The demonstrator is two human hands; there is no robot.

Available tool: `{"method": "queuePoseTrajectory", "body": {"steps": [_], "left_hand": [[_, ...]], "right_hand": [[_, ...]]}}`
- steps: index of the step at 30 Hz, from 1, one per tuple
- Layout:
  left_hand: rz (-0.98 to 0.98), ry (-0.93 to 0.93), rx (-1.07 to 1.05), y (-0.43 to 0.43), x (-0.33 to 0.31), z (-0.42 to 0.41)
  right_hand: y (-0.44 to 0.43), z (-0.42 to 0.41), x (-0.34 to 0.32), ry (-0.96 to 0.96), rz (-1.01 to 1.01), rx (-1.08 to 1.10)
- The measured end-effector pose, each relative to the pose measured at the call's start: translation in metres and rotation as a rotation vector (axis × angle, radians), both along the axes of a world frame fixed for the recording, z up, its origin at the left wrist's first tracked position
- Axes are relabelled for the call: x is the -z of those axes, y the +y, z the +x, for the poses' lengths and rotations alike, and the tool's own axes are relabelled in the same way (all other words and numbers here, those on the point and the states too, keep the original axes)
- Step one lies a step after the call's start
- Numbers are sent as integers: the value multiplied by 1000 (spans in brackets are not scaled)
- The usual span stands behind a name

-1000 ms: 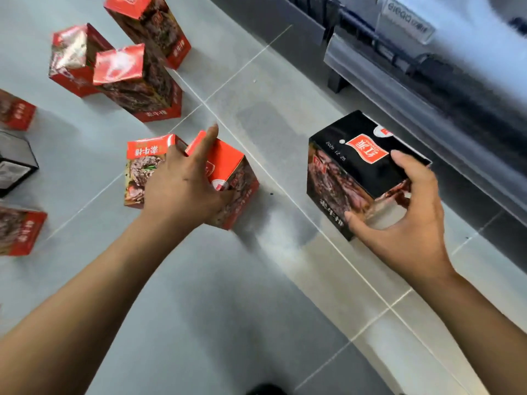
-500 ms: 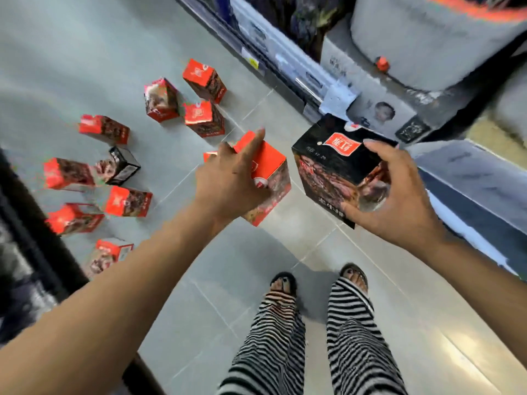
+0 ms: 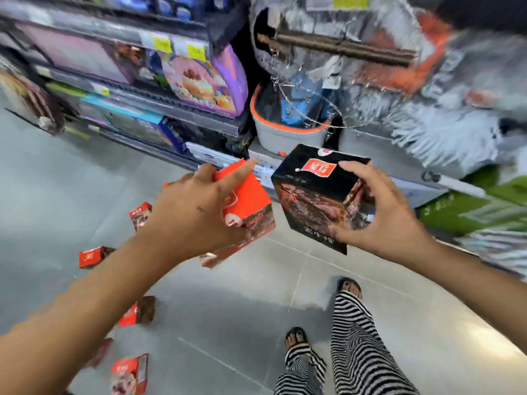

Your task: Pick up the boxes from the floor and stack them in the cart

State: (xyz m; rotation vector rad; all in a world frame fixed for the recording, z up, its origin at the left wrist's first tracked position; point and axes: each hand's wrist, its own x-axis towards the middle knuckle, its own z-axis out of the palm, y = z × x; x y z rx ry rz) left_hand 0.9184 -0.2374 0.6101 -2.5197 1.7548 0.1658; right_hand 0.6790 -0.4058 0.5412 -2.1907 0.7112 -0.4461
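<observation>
Red box [image 3: 245,193] left — black box [image 3: 315,199] right

The grey tiled floor [image 3: 216,332] bears several scattered red boxes [image 3: 91,256] beside the person's sandalled feet [image 3: 296,339].

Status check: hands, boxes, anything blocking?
Left hand grips red cardboard box, lifted. Right hand grips black cardboard box, lifted. Several small red boxes lie on grey tiled floor. Blurred store shelves ahead; nothing between hands.
</observation>
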Motion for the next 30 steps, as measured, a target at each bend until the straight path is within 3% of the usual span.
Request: {"method": "queuePoseTrajectory", "body": {"steps": [7,13,21,30], "left_hand": [[-53,-32,272,-45,-73,-76],[-54,-58,575,-102,-108,-178],[-103,-58,935,-158,-153,-370],[-65,43,1208,-173,-147,-607]], "right_hand": [[29,-108,-83,-18,-102,282],[49,-217,-113,-28,-150,568],[85,-396,-127,-192,-85,964],[161,-615,-146,-278,-127,1348]]}}
